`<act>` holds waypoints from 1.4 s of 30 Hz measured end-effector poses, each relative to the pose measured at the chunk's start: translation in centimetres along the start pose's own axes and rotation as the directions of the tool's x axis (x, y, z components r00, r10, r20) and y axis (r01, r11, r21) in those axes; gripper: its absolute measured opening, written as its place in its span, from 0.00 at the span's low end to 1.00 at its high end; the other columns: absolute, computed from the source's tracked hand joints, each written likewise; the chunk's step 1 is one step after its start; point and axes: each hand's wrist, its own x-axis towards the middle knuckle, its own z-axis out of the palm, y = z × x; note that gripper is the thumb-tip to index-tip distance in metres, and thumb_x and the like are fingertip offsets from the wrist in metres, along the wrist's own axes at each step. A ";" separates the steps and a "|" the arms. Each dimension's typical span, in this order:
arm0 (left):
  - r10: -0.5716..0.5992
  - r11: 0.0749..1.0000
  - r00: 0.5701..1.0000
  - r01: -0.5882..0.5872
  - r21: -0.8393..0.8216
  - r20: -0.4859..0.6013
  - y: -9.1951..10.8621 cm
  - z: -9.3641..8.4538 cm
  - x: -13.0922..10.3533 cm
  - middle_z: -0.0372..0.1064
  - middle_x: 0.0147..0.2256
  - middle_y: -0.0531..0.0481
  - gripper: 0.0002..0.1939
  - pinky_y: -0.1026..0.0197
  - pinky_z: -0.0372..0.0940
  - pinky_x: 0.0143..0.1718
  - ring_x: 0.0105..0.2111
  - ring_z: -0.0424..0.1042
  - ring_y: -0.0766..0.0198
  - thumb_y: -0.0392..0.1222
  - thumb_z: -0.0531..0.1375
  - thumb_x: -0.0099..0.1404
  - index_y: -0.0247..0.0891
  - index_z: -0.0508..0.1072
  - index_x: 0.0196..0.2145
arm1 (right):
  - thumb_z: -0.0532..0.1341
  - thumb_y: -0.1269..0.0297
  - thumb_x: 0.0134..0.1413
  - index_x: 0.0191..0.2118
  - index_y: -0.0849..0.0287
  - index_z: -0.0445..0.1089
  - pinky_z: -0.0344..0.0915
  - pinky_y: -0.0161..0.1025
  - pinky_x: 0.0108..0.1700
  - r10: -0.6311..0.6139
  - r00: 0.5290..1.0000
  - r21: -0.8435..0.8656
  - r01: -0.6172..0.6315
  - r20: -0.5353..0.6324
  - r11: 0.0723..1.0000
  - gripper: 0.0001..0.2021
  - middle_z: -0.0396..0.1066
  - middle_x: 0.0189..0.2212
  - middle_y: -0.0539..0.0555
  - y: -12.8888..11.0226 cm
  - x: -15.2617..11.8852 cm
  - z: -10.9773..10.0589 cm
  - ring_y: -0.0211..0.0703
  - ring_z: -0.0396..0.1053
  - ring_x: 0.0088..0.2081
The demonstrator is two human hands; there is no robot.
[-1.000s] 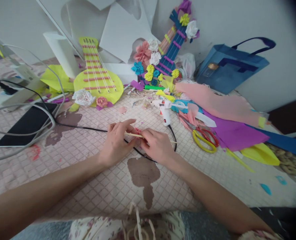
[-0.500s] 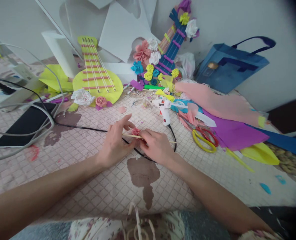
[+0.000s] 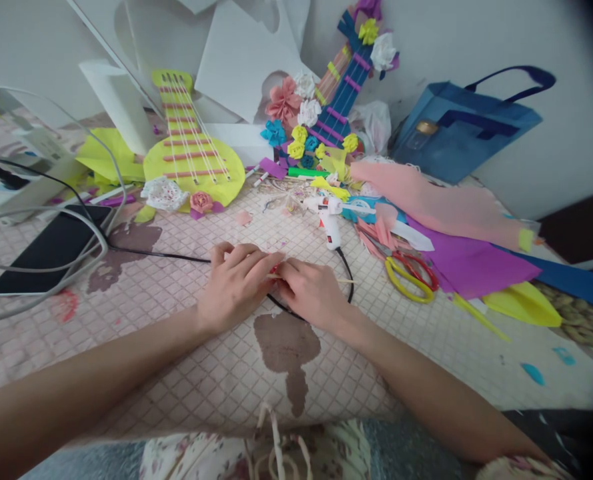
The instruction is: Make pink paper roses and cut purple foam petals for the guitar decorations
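Observation:
Low over the middle of the table, my left hand [image 3: 241,283] and my right hand [image 3: 310,288] meet fingertip to fingertip. A thin wooden stick [image 3: 346,281] pokes out past my right hand, whose fingers pinch it. Between the fingertips shows a small bit of rolled pink crepe paper [image 3: 275,269], mostly covered by my fingers. My left hand is closed over that paper and the stick's near end. Just beyond the hands lies a white hot glue gun [image 3: 330,223], its black cord [image 3: 347,265] curving round beneath them.
Yellow-and-red scissors [image 3: 409,279] and purple paper [image 3: 469,257] lie right. A yellow paper guitar [image 3: 191,157] leans at the back, near a blue paper guitar neck [image 3: 346,97] with paper flowers. A black tablet [image 3: 46,257] and cables are left; a blue bag [image 3: 463,133] stands back right.
My left hand's fingers, raised and spread before, have come down and closed over the pink paper and stick. My right hand stays in nearly the same spot.

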 end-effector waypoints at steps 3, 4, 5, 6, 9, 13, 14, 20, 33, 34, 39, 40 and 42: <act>0.011 1.000 1.000 -0.011 -0.009 0.004 -0.1 0.0 0.0 0.77 0.37 0.49 0.15 0.47 0.55 0.42 0.40 0.71 0.55 0.36 0.56 0.66 0.43 0.63 0.50 | 0.54 0.67 0.60 0.46 0.61 0.69 0.57 0.39 0.29 -0.004 1.000 -0.002 0.004 0.016 1.000 0.11 0.75 0.36 0.54 0.0 0.0 0.0 0.44 0.72 0.33; 0.018 1.000 1.000 -0.018 -0.015 0.003 -0.1 0.0 0.0 0.77 0.37 0.48 0.15 0.47 0.55 0.42 0.40 0.72 0.55 0.36 0.56 0.66 0.42 0.64 0.50 | 0.54 0.67 0.60 0.46 0.61 0.69 0.57 0.39 0.30 -0.003 1.000 -0.006 0.003 0.021 1.000 0.11 0.75 0.37 0.54 0.0 0.0 0.0 0.44 0.72 0.33; 0.025 0.999 1.000 -0.025 -0.024 0.002 -0.1 0.1 -0.1 0.77 0.37 0.48 0.15 0.48 0.55 0.42 0.40 0.72 0.55 0.35 0.56 0.66 0.41 0.64 0.50 | 0.54 0.67 0.60 0.47 0.60 0.69 0.57 0.39 0.30 -0.001 1.000 -0.010 0.001 0.025 1.000 0.12 0.75 0.38 0.54 -0.1 0.0 0.0 0.44 0.72 0.33; 0.032 0.999 0.999 -0.032 -0.033 -0.001 -0.1 0.2 -0.1 0.77 0.37 0.48 0.15 0.49 0.56 0.41 0.39 0.72 0.55 0.35 0.56 0.65 0.40 0.64 0.50 | 0.54 0.67 0.60 0.47 0.60 0.68 0.57 0.39 0.30 -0.001 1.000 -0.013 0.001 0.028 1.000 0.12 0.75 0.39 0.54 -0.1 0.0 0.0 0.44 0.72 0.33; 0.044 0.997 0.998 -0.046 -0.057 -0.034 -0.2 0.5 -0.2 0.76 0.35 0.49 0.17 0.51 0.56 0.39 0.37 0.72 0.56 0.33 0.57 0.64 0.38 0.64 0.50 | 0.54 0.65 0.61 0.48 0.60 0.68 0.58 0.40 0.30 0.000 0.999 -0.022 0.001 0.035 1.000 0.12 0.75 0.40 0.55 -0.1 0.0 0.0 0.44 0.72 0.34; 0.042 0.996 0.998 -0.046 -0.076 -0.056 -0.3 0.8 -0.3 0.76 0.32 0.51 0.18 0.52 0.56 0.38 0.35 0.72 0.58 0.30 0.58 0.61 0.37 0.65 0.50 | 0.53 0.66 0.61 0.48 0.61 0.68 0.57 0.39 0.30 -0.007 0.999 -0.036 0.008 0.033 0.999 0.12 0.75 0.38 0.54 -0.1 0.0 -0.1 0.44 0.72 0.34; 0.034 0.996 0.998 -0.039 -0.083 -0.055 -0.3 0.8 -0.3 0.76 0.32 0.51 0.19 0.52 0.57 0.38 0.35 0.72 0.58 0.30 0.58 0.61 0.37 0.65 0.50 | 0.54 0.66 0.61 0.47 0.61 0.68 0.57 0.39 0.30 -0.005 1.000 -0.038 0.006 0.029 0.999 0.12 0.74 0.38 0.54 -0.2 0.0 -0.2 0.44 0.72 0.34; -0.069 0.987 0.997 0.065 -0.144 -0.019 -0.2 0.9 -0.4 0.76 0.35 0.50 0.18 0.53 0.58 0.39 0.37 0.72 0.58 0.31 0.59 0.60 0.38 0.65 0.49 | 0.56 0.63 0.60 0.42 0.60 0.69 0.54 0.38 0.28 0.032 0.999 -0.055 -0.031 0.012 0.998 0.09 0.73 0.36 0.54 -0.2 0.1 0.0 0.44 0.71 0.34; -0.157 0.968 0.988 0.155 -0.198 0.005 -0.3 1.1 -0.5 0.75 0.36 0.50 0.21 0.53 0.58 0.39 0.37 0.71 0.58 0.30 0.59 0.58 0.38 0.66 0.49 | 0.54 0.65 0.60 0.39 0.58 0.68 0.51 0.38 0.27 0.027 0.998 -0.030 -0.029 -0.053 0.999 0.07 0.72 0.32 0.51 -0.2 0.0 0.4 0.41 0.70 0.32; -0.160 0.967 0.987 0.158 -0.199 0.006 -0.2 1.1 -0.5 0.75 0.35 0.50 0.21 0.53 0.58 0.39 0.37 0.71 0.58 0.30 0.59 0.58 0.38 0.66 0.49 | 0.54 0.64 0.60 0.39 0.58 0.68 0.51 0.38 0.27 0.028 0.998 -0.023 -0.030 -0.048 0.999 0.07 0.72 0.32 0.51 -0.2 0.0 0.3 0.41 0.70 0.32; -0.164 0.967 0.986 0.162 -0.195 0.003 -0.2 1.0 -0.6 0.75 0.35 0.50 0.20 0.53 0.58 0.39 0.37 0.71 0.58 0.30 0.59 0.58 0.37 0.66 0.49 | 0.52 0.66 0.61 0.40 0.59 0.68 0.51 0.38 0.27 0.025 0.999 -0.013 -0.025 -0.031 1.000 0.08 0.71 0.32 0.51 -0.2 0.1 0.3 0.40 0.69 0.32; -0.164 0.968 0.986 0.162 -0.193 0.007 -0.2 1.0 -0.6 0.75 0.35 0.50 0.20 0.53 0.58 0.39 0.37 0.71 0.58 0.30 0.59 0.58 0.37 0.66 0.49 | 0.52 0.67 0.61 0.41 0.59 0.68 0.51 0.38 0.27 0.022 0.999 -0.015 -0.023 -0.027 1.000 0.09 0.71 0.33 0.51 -0.1 0.0 0.3 0.40 0.69 0.33; -0.157 0.970 0.987 0.157 -0.187 0.018 -0.2 0.9 -0.6 0.75 0.35 0.50 0.19 0.53 0.58 0.39 0.37 0.71 0.58 0.31 0.59 0.59 0.37 0.66 0.49 | 0.52 0.67 0.61 0.41 0.58 0.69 0.51 0.38 0.27 0.021 1.000 -0.019 -0.022 -0.023 1.000 0.09 0.71 0.33 0.51 -0.1 0.0 0.2 0.40 0.69 0.33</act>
